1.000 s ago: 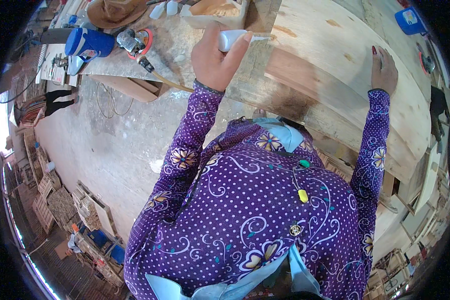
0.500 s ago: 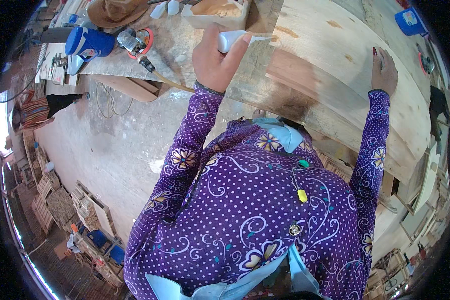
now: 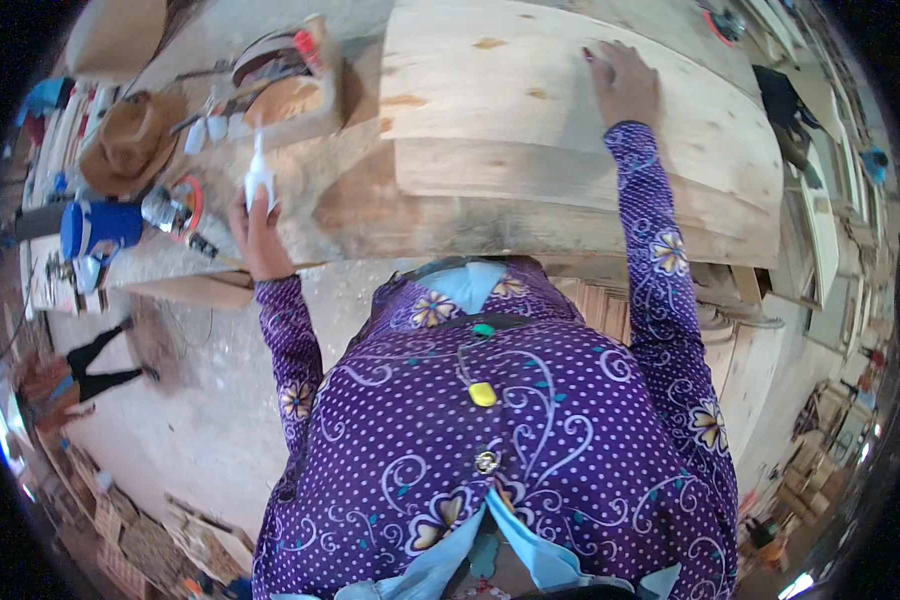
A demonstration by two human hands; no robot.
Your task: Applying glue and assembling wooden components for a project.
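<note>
L hand (image 3: pixel 258 235) is wrapped round white bottle (image 3: pixel 259 182), nozzle (image 3: pixel 258 150) pointing away — tray (image 3: pixel 308 125) w/ tan powder (image 3: pixel 290 98) just beyond, sander (image 3: pixel 166 211) just L of grip, blue jug (image 3: pixel 101 230) further L, brown hat (image 3: pixel 128 148) past those — R hand (image 3: pixel 627 90), fingers loosely spread, rests on wood panel (image 3: pixel 480 95), well R of bottle.

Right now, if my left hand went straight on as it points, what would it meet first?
Your left hand, with the white bottle, would likely meet the open box of tan material first; depth between nozzle and box is unclear.
</note>
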